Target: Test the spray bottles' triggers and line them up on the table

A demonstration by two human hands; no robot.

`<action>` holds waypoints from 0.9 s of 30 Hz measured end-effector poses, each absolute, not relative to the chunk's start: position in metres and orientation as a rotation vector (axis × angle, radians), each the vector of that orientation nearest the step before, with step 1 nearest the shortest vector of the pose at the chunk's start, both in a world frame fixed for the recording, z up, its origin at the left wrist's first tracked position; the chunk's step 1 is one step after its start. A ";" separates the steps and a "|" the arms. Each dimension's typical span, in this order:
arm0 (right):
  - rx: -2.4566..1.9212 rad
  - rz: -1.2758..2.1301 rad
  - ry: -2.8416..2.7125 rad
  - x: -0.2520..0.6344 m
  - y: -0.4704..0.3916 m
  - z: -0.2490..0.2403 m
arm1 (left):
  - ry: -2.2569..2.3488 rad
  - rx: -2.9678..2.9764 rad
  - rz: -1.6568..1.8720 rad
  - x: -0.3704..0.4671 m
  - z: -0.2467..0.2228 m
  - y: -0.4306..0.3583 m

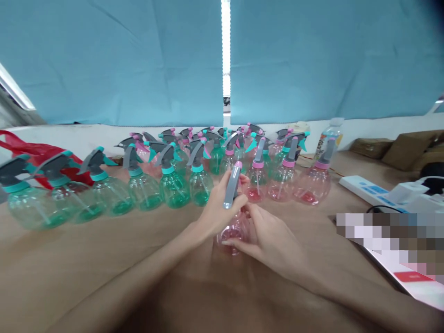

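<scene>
Brown and smooth, the table (104,282) spreads wide before a blue sheet (104,69), which is divided by a bright white strip (225,51). At the near side, between the two hands, is the pink spray bottle (231,233). The left hand (215,201) has its fingers closed around the grey spray head (233,185), while the right hand (274,236) grasps the round body, its thumb lying across the front. Behind them stand rows of green bottles (175,190) and pink bottles (283,185). Toward the right are a white power strip (360,188) and cardboard boxes (412,150); a red bag (36,151) lies at the left.
</scene>
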State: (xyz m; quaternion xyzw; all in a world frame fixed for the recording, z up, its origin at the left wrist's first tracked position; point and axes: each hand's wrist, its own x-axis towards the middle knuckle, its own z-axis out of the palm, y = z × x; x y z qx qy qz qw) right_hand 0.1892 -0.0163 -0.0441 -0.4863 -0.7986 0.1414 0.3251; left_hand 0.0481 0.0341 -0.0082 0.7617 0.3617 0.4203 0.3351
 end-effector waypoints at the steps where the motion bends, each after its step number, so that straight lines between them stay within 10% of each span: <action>1: -1.283 0.358 -2.091 0.189 -0.015 -0.044 | 0.934 1.985 1.078 0.047 -0.008 0.036; 27: -1.673 -0.147 -2.205 0.171 0.074 -0.026 | 1.310 2.205 0.865 -0.025 -0.053 -0.004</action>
